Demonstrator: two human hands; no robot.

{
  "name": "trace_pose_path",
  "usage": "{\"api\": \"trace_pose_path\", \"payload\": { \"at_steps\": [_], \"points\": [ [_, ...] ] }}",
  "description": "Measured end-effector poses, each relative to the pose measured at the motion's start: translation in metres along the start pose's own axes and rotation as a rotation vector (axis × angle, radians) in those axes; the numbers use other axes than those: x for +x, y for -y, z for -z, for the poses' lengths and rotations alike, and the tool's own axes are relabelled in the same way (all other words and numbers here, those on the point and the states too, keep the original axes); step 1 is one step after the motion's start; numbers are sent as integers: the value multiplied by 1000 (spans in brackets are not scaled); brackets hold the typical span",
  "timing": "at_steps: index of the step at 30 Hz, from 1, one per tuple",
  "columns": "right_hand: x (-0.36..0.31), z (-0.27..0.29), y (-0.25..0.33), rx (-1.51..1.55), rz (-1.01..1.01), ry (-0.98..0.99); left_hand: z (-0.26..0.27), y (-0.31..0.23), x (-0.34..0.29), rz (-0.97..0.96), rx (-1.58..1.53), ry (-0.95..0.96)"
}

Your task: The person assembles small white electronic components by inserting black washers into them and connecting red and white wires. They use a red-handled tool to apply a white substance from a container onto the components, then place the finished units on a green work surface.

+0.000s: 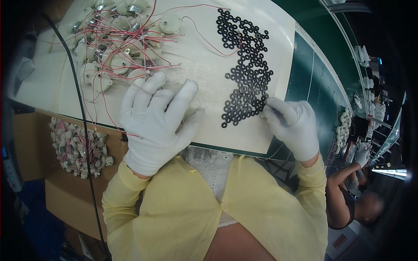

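Observation:
My left hand (152, 124), in a white glove, lies over the near left part of the white table with its fingers spread. Its fingertips reach the near edge of a heap of small cream-coloured geared motors (122, 61) with red and white wires. At the right, my gloved right hand (296, 126) has thumb and forefinger pinched together beside a patch of small black rings (250, 82). What lies between those fingertips, if anything, is too small to make out. The rings lie flat in one layer.
A cardboard box (69, 191) below the table's left edge holds more wired motors (80, 148). A black cable (85, 126) hangs down across the left side. Green work surface (307, 74) runs along the right; another person (348, 195) sits beyond it.

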State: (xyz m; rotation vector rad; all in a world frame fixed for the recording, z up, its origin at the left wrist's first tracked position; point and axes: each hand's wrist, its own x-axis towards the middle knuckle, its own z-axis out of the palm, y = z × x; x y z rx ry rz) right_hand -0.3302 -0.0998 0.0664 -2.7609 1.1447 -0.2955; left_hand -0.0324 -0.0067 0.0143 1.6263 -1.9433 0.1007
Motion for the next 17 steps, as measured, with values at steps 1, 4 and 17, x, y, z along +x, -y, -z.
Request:
{"api": "trace_pose_path", "payload": {
  "at_steps": [1,4,17],
  "points": [
    [1,3,2,-66,39,8,0,0,0,0,-1,2],
    [2,17,4,-188,116,124,0,1,0,-6,-2,-10],
    [-6,12,12,-328,154,123,-2,1,-4,-20,4,-6]
  ]
}}
